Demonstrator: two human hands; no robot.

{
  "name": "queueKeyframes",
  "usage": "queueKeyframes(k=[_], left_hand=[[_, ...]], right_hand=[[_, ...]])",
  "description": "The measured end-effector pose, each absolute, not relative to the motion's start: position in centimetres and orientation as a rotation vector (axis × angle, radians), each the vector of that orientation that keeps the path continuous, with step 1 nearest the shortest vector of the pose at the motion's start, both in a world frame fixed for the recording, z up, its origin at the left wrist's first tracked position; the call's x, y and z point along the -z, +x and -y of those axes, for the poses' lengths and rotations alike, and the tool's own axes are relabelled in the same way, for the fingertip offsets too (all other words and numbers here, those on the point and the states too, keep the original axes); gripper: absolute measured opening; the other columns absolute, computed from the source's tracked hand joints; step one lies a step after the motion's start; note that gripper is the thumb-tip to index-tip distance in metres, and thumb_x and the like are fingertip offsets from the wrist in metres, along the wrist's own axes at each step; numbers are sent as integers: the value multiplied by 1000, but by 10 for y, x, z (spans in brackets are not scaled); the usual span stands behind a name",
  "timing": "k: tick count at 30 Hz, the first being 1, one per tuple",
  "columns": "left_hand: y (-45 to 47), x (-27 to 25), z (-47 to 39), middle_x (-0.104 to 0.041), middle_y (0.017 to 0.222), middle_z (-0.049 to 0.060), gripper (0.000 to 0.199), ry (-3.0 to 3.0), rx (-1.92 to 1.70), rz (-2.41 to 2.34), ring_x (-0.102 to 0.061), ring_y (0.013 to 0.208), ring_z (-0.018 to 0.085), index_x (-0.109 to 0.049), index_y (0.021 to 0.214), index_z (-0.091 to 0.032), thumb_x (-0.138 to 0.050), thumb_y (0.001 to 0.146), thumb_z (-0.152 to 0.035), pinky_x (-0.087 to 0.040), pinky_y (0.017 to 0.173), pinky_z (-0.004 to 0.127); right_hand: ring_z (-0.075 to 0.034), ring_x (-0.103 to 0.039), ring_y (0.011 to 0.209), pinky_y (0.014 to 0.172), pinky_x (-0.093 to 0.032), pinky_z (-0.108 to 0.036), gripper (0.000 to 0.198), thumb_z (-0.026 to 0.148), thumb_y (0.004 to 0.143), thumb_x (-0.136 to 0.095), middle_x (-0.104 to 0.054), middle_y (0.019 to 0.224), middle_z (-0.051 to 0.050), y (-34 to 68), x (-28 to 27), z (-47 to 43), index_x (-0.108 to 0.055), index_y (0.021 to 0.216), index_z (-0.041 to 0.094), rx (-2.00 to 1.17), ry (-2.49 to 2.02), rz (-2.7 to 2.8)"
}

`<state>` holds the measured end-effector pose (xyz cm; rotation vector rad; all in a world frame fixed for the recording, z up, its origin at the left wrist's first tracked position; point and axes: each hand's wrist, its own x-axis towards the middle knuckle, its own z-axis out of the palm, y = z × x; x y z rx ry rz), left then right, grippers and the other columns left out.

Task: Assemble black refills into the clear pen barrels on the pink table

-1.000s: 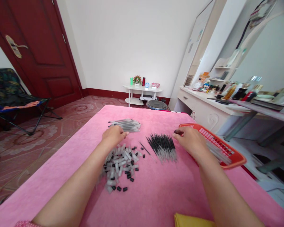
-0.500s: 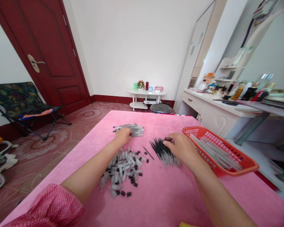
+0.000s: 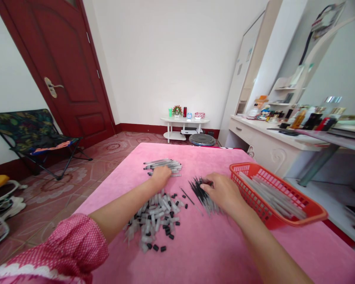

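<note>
My left hand [image 3: 162, 176] is at the near side of a pile of clear pens with dark ends [image 3: 174, 163], its fingers curled down and mostly hidden by the back of the hand. What it holds, if anything, does not show. My right hand [image 3: 223, 191] reaches over a fanned heap of thin pen refills [image 3: 197, 191], thumb and forefinger pinched at their dark ends. One loose refill [image 3: 188, 196] lies left of that heap. Between my forearms is a pile of short clear tubes, like pen caps [image 3: 154, 215], mixed with small black plugs [image 3: 156, 247].
An orange-red basket [image 3: 310, 215] holding long clear tubes [image 3: 272, 193] stands on the right of the pink-covered table [image 3: 195, 252]. Beyond are a dressing table [image 3: 272, 138], a low white stand [image 3: 177, 119], a folding chair [image 3: 26, 132] and a red door [image 3: 62, 59].
The view has shifted slightly, so everything sits a little lower. My left hand has moved a bit right along the pens. My right hand stays at the refills.
</note>
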<state>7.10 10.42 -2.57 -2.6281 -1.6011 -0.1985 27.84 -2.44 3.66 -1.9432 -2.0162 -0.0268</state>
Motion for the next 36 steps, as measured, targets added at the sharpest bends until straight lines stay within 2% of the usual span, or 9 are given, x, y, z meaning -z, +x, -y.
queueKeyframes(k=[4,9,12,14,17,21,26,30,36], left_hand=[[70,22,-102,-65,86,22,17,-2668,313,1609,-61,91,32,-67,79,-6,-53,70,-5,-44,81,42],[71,-1,-84,-66,89,13,28,-2745,760,1709,-62,83,22,-60,103,-11,-51,78,-20,-48,73,33],[73,-10,-62,-65,85,8,30,-2924,1964,1981,-61,69,14,-59,103,-13,-55,79,-29,-45,54,21],[74,-11,-47,-64,83,6,27,-2798,2667,2042,-59,66,10,-62,93,-13,-64,72,-30,-41,48,15],[73,-8,-30,-61,78,2,24,-2530,3185,2050,-56,63,6,-64,84,-14,-72,64,-25,-39,45,12],[70,1,-23,-59,79,1,26,-2353,3354,1998,-56,64,6,-64,86,-15,-73,65,-25,-40,45,12],[69,11,-19,-60,84,2,28,-2427,3276,1899,-59,71,10,-61,91,-16,-69,69,-31,-46,50,15],[71,15,-13,-64,91,4,28,-2488,3186,1863,-61,79,14,-59,92,-15,-67,70,-31,-51,59,21],[73,21,-14,-67,79,3,28,-2401,3157,1949,-64,64,13,-56,85,-13,-69,68,-30,-53,62,24]], right_hand=[[-20,-61,85,62,-36,-26,19,33,78,-53,-69,86,-5,275,-33,24,-69,84,24,-33,-1915,2025],[-18,-60,80,66,-39,-26,18,28,77,-54,-69,86,-5,265,-20,20,-70,82,21,-249,-1758,2009],[-18,-60,78,66,-42,-25,19,25,74,-55,-69,85,-6,255,-6,16,-69,84,16,-600,-1500,1867],[-16,-60,67,58,-43,-24,20,28,74,-55,-68,75,-5,248,2,14,-67,80,13,-884,-1333,1720],[-12,-53,48,43,-36,-21,31,41,75,-53,-63,61,-4,240,9,14,-64,73,12,-1228,-1219,1466],[-9,-49,43,38,-32,-19,41,52,72,-55,-61,60,-5,236,10,15,-63,70,11,-1398,-1174,1223],[-6,-45,40,35,-29,-17,42,53,70,-58,-58,57,-3,236,11,16,-59,65,12,-1436,-1160,1127],[-6,-40,36,34,-26,-18,42,53,72,-56,-51,47,1,236,18,15,-57,63,12,-1388,-1195,1164],[-6,-35,36,36,-24,-19,32,41,73,-56,-46,42,4,236,22,12,-57,59,13,-1146,-1290,1297]])
